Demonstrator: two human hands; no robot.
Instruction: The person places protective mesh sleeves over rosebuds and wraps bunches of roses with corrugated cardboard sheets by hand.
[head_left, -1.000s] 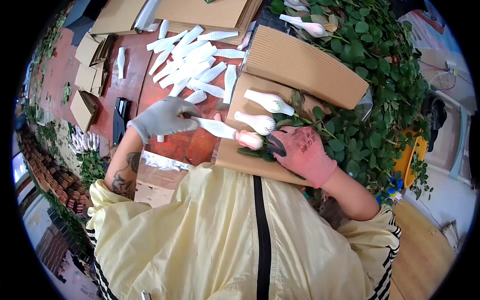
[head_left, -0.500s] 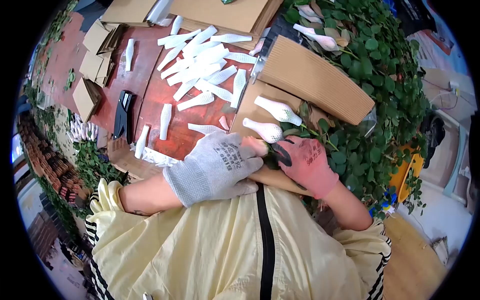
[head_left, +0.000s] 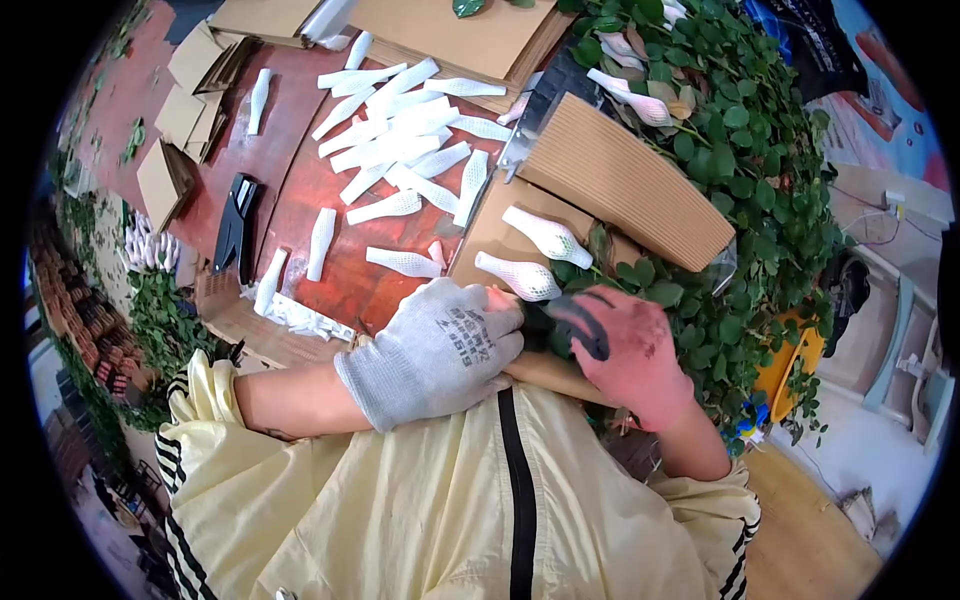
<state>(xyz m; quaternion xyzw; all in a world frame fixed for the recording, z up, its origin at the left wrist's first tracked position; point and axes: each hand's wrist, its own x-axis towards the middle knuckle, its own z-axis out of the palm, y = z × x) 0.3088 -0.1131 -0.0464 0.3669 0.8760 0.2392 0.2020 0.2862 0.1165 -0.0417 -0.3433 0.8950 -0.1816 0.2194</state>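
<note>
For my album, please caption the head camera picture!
Gray-gloved left hand at a rose, pink-gloved right hand beside it, near white foam nets.

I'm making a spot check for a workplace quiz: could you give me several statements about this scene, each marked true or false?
1. Loose white net sleeves lie on the red table. True.
2. Both gloves are grey. False: the left hand wears grey, the right hand pinkish red with black.
3. The stapler is in the right hand. False: the black stapler lies on the table.
4. Two net-covered buds lie over the cardboard. True.
5. No bare bloom is visible. False: a pinkish bloom shows by the left hand's fingers.
</note>
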